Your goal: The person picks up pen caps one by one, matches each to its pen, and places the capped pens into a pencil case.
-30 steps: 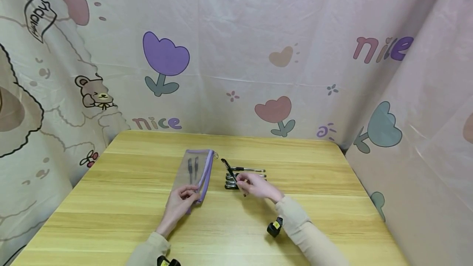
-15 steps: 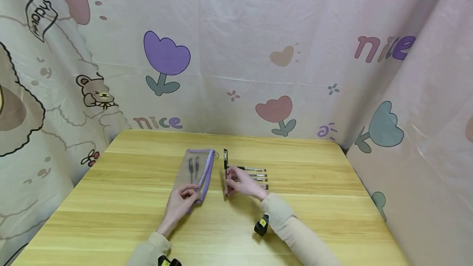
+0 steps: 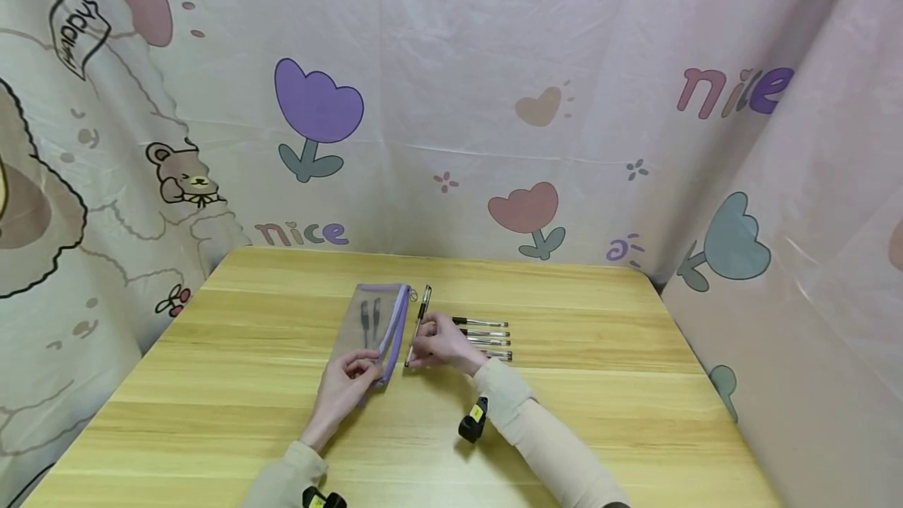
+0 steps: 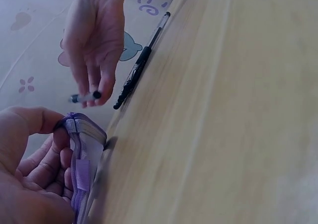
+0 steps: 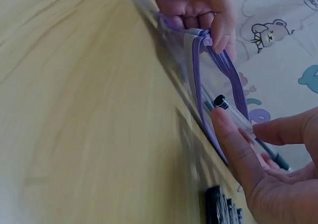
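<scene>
A see-through pencil pouch [image 3: 349, 326] with purple zip edging lies on the table, two pens [image 3: 364, 315] showing through its side. My left hand [image 3: 343, 389] pinches the pouch at the near end of the zip. In the right wrist view the zip edges [image 5: 231, 72] stand apart as a gap. Between its thumb and fingers, my right hand [image 3: 446, 342] holds a clear-barrelled gel pen [image 3: 423, 306] with a black grip, just right of the pouch. From the right wrist the pen's dark end [image 5: 220, 102] overlaps the pouch mouth.
Several similar pens [image 3: 490, 333] lie in a row to the right of the pouch, partly behind the right hand. The wooden table [image 3: 600, 414] meets a patterned cloth [image 3: 437, 100] at the back and sides.
My right hand has carried the pen left from above the row to beside the pouch, turning it from slanting left to leaning right. The left hand and pouch have stayed put.
</scene>
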